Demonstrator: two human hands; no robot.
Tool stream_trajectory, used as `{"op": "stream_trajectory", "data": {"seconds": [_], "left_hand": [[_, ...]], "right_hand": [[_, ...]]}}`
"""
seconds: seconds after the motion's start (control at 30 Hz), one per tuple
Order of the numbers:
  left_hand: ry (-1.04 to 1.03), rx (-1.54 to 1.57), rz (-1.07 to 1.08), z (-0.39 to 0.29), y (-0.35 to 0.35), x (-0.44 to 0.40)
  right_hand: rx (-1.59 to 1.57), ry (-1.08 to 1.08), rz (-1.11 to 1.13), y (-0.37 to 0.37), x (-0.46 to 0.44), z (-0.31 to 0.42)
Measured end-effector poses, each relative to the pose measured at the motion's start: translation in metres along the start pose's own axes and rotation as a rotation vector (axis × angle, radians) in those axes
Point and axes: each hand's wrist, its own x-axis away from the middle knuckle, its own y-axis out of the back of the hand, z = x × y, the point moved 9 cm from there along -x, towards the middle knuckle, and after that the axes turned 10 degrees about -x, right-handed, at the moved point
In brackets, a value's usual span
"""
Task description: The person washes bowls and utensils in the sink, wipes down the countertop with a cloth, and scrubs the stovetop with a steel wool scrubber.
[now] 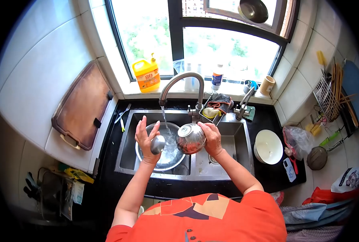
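Observation:
Over the left sink basin, my left hand (147, 141) holds a metal spoon (157, 144), its bowl showing by the palm and its fingers pointing up. My right hand (211, 138) grips the side of a shiny bowl (190, 139), which is tilted with its base up, above the divider between the basins. Below both hands a round metal basin (169, 161) with water in it sits in the left sink. Water runs from the curved faucet (183, 76) into this basin, between my hands.
A white bowl (268, 147) and a phone (289, 169) lie on the right counter. Behind the sink stand a caddy with cloths (217, 105) and a yellow detergent jug (147, 76). A cutting board (82, 107) leans at the left wall. A small knife (122, 115) lies left of the sink.

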Motion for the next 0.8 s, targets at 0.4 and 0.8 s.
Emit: {"op": "stream_trajectory", "data": {"seconds": [0.4,0.8], "left_hand": [[0.021,0.007,-0.046,-0.063,0.039,0.032],[0.067,-0.163,-0.077,-0.049,0.108,0.075]], "right_hand": [[-0.259,-0.115,-0.194,0.031,0.031,-0.01],[-0.36,-0.153,-0.164,0.012,0.046,0.03]]}}
